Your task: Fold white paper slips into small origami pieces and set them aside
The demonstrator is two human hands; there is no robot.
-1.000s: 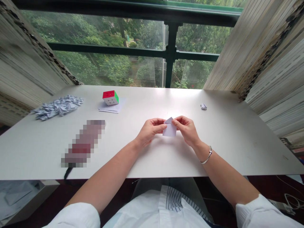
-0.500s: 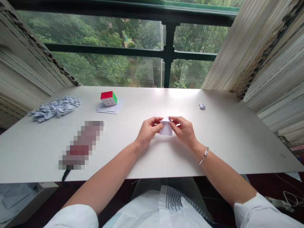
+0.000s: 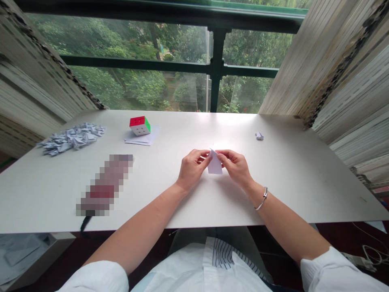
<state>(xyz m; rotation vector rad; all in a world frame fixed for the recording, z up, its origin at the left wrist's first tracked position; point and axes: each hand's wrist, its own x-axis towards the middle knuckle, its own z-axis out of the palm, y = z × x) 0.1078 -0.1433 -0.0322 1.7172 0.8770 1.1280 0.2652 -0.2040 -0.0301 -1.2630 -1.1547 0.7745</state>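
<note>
A small folded piece of white paper [image 3: 215,164] is held up between both hands, a little above the white table. My left hand [image 3: 193,167] pinches its upper left side between thumb and fingers. On the other side, my right hand [image 3: 236,165] grips the upper right edge the same way. The paper's lower part hangs flat and rectangular, while its top comes to a slanted point. Fingertips behind the sheet are partly hidden.
Folded paper pieces [image 3: 73,138] lie heaped at the table's far left. A puzzle cube [image 3: 140,125] rests on flat paper sheets [image 3: 138,141]. Nearer is a pixelated object [image 3: 105,186] with a black strap. One crumpled-looking paper piece [image 3: 259,136] sits at the right.
The paper's top was a wide triangular roof shape; now its left part is folded or turned and it looks narrower. My left hand has shifted slightly right.
</note>
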